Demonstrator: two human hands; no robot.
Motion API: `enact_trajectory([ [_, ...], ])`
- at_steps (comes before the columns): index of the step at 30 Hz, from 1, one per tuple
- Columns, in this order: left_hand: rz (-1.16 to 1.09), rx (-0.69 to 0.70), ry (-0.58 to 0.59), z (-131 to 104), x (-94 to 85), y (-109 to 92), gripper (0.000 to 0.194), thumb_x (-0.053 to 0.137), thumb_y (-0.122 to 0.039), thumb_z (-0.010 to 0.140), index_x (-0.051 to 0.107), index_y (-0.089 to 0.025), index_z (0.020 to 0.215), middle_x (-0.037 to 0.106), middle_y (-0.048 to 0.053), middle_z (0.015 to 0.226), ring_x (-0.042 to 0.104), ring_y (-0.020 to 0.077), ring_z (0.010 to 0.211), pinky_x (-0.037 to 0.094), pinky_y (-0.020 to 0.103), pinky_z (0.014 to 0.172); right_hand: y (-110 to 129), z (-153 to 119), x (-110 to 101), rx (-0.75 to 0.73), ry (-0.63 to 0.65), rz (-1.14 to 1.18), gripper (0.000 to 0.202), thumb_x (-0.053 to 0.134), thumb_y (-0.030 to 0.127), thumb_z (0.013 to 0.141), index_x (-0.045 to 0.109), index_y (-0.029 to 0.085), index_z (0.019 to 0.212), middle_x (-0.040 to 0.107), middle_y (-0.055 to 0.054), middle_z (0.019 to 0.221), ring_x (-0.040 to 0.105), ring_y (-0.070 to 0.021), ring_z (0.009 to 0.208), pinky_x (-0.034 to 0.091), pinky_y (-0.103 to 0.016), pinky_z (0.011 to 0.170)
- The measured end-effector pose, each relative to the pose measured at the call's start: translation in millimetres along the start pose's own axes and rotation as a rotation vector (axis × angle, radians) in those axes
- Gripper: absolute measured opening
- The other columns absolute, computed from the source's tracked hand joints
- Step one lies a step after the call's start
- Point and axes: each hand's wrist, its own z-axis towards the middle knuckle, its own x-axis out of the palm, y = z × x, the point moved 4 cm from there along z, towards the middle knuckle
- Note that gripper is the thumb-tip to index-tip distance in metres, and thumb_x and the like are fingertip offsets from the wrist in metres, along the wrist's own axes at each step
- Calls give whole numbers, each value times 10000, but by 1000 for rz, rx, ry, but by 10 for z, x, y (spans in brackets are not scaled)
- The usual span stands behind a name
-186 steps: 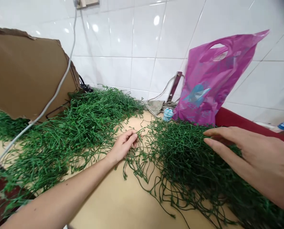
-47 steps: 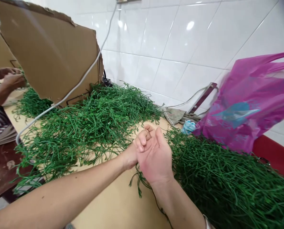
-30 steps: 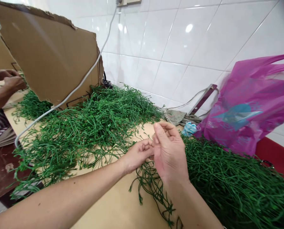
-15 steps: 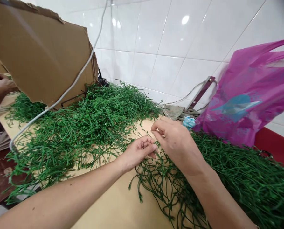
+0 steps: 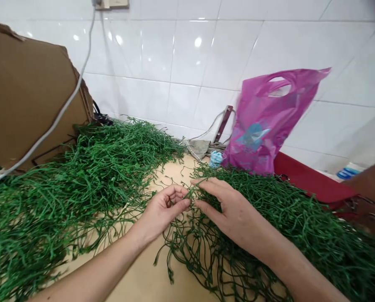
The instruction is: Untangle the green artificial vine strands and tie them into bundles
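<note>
My left hand (image 5: 165, 209) is closed in a pinch, thumb against curled fingers, with a thin green plastic-looking stem (image 5: 192, 192) at its fingertips. Just to the right, my right hand (image 5: 231, 205) has its thumb and fingers apart, the fingertips close to that same stem. Whether they touch it I cannot tell. Beneath both hands lies a loose spread of dark green stems (image 5: 203, 256) with small knobbed ends. It runs into a thick heap of stems (image 5: 300, 218) on the right, partly hidden by my right arm.
Another large heap of green stems (image 5: 111, 159) covers the left of the tan table (image 5: 137, 277). A cardboard box (image 5: 26, 92) and a white cable (image 5: 70, 98) stand behind it. Against the tiled wall are a pink plastic bag (image 5: 259, 121) and a red panel (image 5: 313, 180).
The view has turned right, bringing more of the red panel into sight. My right hand's fingers have spread from a pinch. My left hand stays pinched beside it.
</note>
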Motion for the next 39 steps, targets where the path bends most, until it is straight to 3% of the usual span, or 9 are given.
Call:
enact_trajectory([
  [2, 44, -12, 13, -28, 49, -19, 255, 767, -374, 806, 639, -173, 897, 591, -14, 767, 533, 118, 727, 420, 246, 708, -36, -97, 69, 15, 7, 117, 170, 591, 179, 935, 687, 237, 1063, 690, -67, 1126, 612, -232, 1114, 496, -401, 964],
  [7, 151, -59, -5, -73, 119, 9, 269, 770, -400, 779, 628, -179, 835, 567, -19, 708, 495, 123, 668, 389, 245, 628, -139, -314, 192, 116, -109, 198, 133, 615, 127, 897, 688, 233, 934, 697, -36, 935, 636, -213, 960, 534, -374, 865],
  [13, 220, -85, -42, -70, 133, 76, 328, 781, -463, 763, 633, -182, 845, 533, -29, 700, 446, 110, 635, 357, 229, 587, -256, -453, 323, 19, -213, 186, 121, 630, 148, 897, 708, 230, 942, 663, -94, 1080, 547, -268, 1169, 489, -468, 987],
  [18, 247, -125, -24, -51, 166, 109, 356, 776, -497, 774, 639, -185, 879, 489, -40, 691, 399, 99, 621, 325, 219, 569, -308, -430, 346, 16, -297, 218, 145, 634, 69, 844, 650, 207, 803, 684, -81, 979, 572, -258, 1060, 494, -452, 932],
  [25, 197, -204, 24, -45, 204, 164, 365, 779, -492, 782, 619, -179, 879, 540, -27, 750, 458, 97, 676, 377, 218, 641, -353, -409, 356, 119, -260, 361, 205, 587, 14, 767, 561, 217, 747, 650, -3, 817, 589, -183, 846, 487, -336, 787],
  [31, 319, -204, 102, -48, 169, 126, 350, 731, -477, 823, 595, -160, 765, 486, -43, 645, 390, 89, 603, 309, 227, 575, -232, -462, 412, -53, -244, -23, 187, 449, 24, 859, 525, 194, 847, 586, -66, 846, 538, -223, 823, 473, -367, 744],
  [35, 358, -167, 124, -41, 149, 74, 302, 699, -432, 846, 599, -158, 767, 434, -58, 636, 339, 88, 588, 267, 235, 555, -211, -467, 444, -86, -185, -214, 172, 422, 62, 924, 551, 172, 890, 597, -76, 868, 539, -235, 791, 446, -394, 716],
  [39, 345, -184, 121, -49, 148, 56, 288, 668, -428, 860, 596, -157, 796, 430, -58, 650, 331, 90, 592, 258, 238, 555, -255, -435, 429, 23, -143, 8, 181, 419, 72, 951, 553, 178, 890, 601, -50, 851, 541, -212, 798, 452, -364, 726],
])
